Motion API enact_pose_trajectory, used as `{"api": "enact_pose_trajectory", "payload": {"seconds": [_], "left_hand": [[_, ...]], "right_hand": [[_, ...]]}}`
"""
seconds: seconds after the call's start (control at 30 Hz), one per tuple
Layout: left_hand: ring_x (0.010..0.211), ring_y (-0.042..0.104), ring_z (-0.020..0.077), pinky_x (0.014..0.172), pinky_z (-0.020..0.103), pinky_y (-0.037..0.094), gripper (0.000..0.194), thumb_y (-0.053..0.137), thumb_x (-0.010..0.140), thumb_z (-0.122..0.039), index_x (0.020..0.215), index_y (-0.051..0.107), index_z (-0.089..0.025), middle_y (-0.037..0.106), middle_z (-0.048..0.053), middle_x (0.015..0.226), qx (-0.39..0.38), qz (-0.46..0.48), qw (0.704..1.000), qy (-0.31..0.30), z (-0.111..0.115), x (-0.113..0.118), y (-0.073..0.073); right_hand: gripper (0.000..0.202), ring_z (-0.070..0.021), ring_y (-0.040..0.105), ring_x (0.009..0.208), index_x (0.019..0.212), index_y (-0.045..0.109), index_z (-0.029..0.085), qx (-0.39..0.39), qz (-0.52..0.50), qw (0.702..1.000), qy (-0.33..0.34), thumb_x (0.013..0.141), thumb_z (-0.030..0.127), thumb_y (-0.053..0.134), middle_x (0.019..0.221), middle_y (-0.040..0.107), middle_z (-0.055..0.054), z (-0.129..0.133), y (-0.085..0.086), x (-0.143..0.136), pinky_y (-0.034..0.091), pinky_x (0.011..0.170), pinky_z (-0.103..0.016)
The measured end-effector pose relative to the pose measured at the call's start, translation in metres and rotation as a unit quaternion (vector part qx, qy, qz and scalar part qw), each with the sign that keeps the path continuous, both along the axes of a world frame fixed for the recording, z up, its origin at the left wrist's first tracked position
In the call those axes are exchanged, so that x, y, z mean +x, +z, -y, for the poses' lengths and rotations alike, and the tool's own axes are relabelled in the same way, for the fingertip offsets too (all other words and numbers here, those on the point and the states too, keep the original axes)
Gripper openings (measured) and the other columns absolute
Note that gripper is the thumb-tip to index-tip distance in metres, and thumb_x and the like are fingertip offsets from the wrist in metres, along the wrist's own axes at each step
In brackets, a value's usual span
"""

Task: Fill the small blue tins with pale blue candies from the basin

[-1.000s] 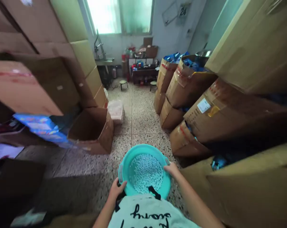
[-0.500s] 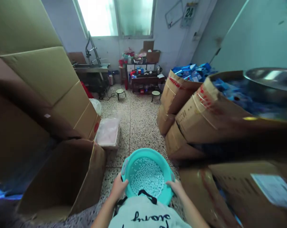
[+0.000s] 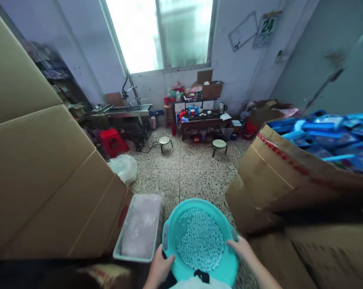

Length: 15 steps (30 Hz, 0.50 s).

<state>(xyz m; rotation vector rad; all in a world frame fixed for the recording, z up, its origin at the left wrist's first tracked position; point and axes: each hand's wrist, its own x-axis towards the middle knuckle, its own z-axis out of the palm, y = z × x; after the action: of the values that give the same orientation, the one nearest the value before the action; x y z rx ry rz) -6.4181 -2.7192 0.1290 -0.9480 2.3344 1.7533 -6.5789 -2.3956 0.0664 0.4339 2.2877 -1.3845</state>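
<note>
A round turquoise plastic basin (image 3: 185,206) is held level in front of my body. Many small pale balls (image 3: 203,241) cover its bottom, heaped more to the right side. On the left rim, below a handle, my left hand (image 3: 162,265) grips with the thumb over the edge. My right hand (image 3: 240,249) grips the opposite rim by the other handle, its thumb inside. The undersides of both hands' grips are hidden by the basin.
A white plastic bin (image 3: 139,228) with plastic-covered contents sits at left beside tall cardboard (image 3: 49,180). At right, a carton (image 3: 274,176) brims with blue packages (image 3: 325,136). Two low stools (image 3: 219,144) stand ahead on the speckled floor (image 3: 199,176), before a cluttered dark table (image 3: 205,120).
The view has moved forward between the cartons. The white bin, stools and window appear nearer, and the open box at lower left has mostly left view. Both hands still hold the basin.
</note>
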Motion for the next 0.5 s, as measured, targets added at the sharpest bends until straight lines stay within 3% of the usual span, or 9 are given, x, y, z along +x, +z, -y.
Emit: {"api": "enact_pose_trajectory", "payload": {"seconds": [0.1, 0.23, 0.37, 0.5], "left_hand": [[0.106, 0.068, 0.0275, 0.095, 0.031, 0.052, 0.047, 0.064, 0.060, -0.022, 0.106, 0.068, -0.014, 0.076, 0.010, 0.108, 0.020, -0.010, 1.000, -0.019, 0.047, -0.099, 0.004], [0.098, 0.069, 0.0267, 0.089, 0.031, 0.054, 0.043, 0.062, 0.059, -0.020, 0.101, 0.068, -0.013, 0.077, 0.008, 0.099, 0.032, 0.001, 0.999, -0.025, 0.093, -0.214, 0.007], [0.097, 0.068, 0.0255, 0.087, 0.030, 0.053, 0.042, 0.058, 0.064, -0.025, 0.103, 0.064, -0.013, 0.075, 0.009, 0.099, 0.003, 0.004, 1.000, -0.015, 0.132, -0.332, -0.009], [0.098, 0.067, 0.0270, 0.089, 0.033, 0.051, 0.039, 0.057, 0.067, -0.027, 0.103, 0.062, -0.014, 0.074, 0.010, 0.099, -0.030, 0.025, 0.999, 0.034, 0.174, -0.437, -0.021]], "right_hand": [[0.008, -0.0331, 0.070, 0.070, 0.050, 0.066, 0.022, 0.007, -0.006, 1.000, 0.001, 0.051, 0.029, 0.063, 0.058, 0.069, -0.007, 0.035, 0.012, -0.088, 0.053, 0.061, -0.036], [0.011, -0.0343, 0.071, 0.070, 0.052, 0.068, 0.022, 0.006, 0.002, 1.000, 0.000, 0.051, 0.032, 0.063, 0.059, 0.070, -0.008, 0.074, 0.025, -0.182, 0.055, 0.063, -0.037], [0.014, -0.0347, 0.073, 0.074, 0.056, 0.070, 0.022, -0.014, 0.013, 1.000, -0.020, 0.053, 0.034, 0.063, 0.064, 0.073, -0.009, 0.124, 0.014, -0.289, 0.058, 0.066, -0.038], [0.015, -0.0352, 0.075, 0.082, 0.059, 0.070, 0.021, -0.023, 0.034, 0.999, 0.017, 0.055, 0.035, 0.066, 0.068, 0.075, -0.009, 0.184, 0.014, -0.430, 0.060, 0.071, -0.038]]}}
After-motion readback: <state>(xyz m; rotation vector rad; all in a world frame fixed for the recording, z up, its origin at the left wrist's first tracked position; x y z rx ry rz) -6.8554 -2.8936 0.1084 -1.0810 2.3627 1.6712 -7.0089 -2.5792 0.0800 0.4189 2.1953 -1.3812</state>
